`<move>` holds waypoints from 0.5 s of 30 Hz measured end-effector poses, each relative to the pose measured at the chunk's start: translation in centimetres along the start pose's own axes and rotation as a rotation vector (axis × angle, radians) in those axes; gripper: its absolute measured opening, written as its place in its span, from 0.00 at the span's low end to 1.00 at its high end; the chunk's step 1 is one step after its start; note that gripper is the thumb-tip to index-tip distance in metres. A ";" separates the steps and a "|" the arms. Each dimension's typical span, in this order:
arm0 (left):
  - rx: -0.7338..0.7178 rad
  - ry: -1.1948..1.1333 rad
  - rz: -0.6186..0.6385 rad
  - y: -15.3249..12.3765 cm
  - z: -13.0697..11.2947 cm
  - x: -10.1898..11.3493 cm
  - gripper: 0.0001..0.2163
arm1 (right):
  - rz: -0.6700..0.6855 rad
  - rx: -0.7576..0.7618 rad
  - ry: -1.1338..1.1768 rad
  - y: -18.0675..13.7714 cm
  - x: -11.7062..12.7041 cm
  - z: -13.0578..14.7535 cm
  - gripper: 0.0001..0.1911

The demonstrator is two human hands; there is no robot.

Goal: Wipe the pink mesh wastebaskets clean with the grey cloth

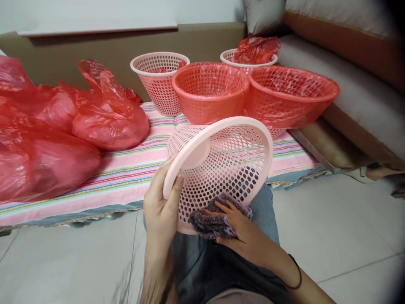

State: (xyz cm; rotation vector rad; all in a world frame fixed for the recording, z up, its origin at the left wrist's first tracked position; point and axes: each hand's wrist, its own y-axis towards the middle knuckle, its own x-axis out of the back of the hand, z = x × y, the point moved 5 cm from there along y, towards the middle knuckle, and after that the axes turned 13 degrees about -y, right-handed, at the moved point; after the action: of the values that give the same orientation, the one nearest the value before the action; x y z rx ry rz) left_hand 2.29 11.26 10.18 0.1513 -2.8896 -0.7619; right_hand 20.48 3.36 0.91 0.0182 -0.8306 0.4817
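Observation:
A pale pink perforated plastic basket lies tilted over my lap, its round mouth facing me. My left hand grips its rim on the left side, thumb inside and fingers around the outside. In my right hand is a dark grey and purple cloth, bunched up and pressed against the basket's inner wall near the lower rim. The fingers of that hand lie over the cloth, and a dark band circles the wrist.
On the striped cloth stand two baskets lined with red plastic, a left one and a right one. Behind are a pink basket and another holding red plastic. Red bags lie left; cushions stack right.

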 end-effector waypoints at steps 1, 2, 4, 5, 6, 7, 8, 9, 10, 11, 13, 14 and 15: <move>0.001 -0.003 0.001 0.0 0.0 0.0 0.15 | 0.011 -0.022 0.024 -0.8 0.2 0.1 0.34; 0.002 -0.007 0.003 0.0 0.0 0.1 0.15 | 0.016 -0.052 0.054 -1.7 0.3 0.1 0.34; 0.003 -0.020 0.007 0.0 0.0 0.1 0.15 | 0.022 -0.128 0.128 -3.3 0.4 -0.4 0.38; 0.006 -0.028 0.010 0.0 0.1 0.1 0.15 | 0.025 -0.179 0.170 -4.1 0.4 -0.8 0.40; 0.009 -0.035 0.010 0.1 0.0 0.1 0.15 | 0.032 -0.236 0.213 -4.8 0.2 -1.2 0.42; 0.013 -0.042 0.013 0.2 0.0 0.1 0.15 | 0.038 -0.296 0.257 -5.5 0.0 -1.8 0.43; 0.017 -0.049 0.015 0.2 0.0 0.1 0.14 | 0.041 -0.352 0.303 -6.2 -0.1 -2.2 0.43; 0.019 -0.056 0.014 0.2 0.1 0.1 0.14 | 0.033 -0.403 0.352 -6.7 -0.2 -2.7 0.43; 0.023 -0.062 0.012 0.2 0.1 0.2 0.14 | 0.004 -0.440 0.399 -7.0 -0.1 -3.0 0.43; 0.027 -0.068 0.008 0.2 0.1 0.2 0.14 | -0.051 -0.457 0.442 -7.1 0.3 -3.1 0.43; 0.045 -0.079 -0.006 0.1 0.3 0.4 0.14 | -0.217 -0.428 0.498 -6.5 2.0 -2.9 0.44; 0.058 -0.081 -0.016 0.0 0.4 0.4 0.15 | -0.306 -0.393 0.509 -5.8 3.2 -2.6 0.44; 0.070 -0.082 -0.026 -0.1 0.5 0.5 0.15 | -0.392 -0.352 0.510 -4.8 4.5 -2.2 0.44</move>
State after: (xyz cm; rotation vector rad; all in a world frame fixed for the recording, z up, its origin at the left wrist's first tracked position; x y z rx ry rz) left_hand 1.68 11.42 9.74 0.1690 -2.9996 -0.6864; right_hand 26.61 1.37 3.39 -0.2536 -0.3833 -0.0403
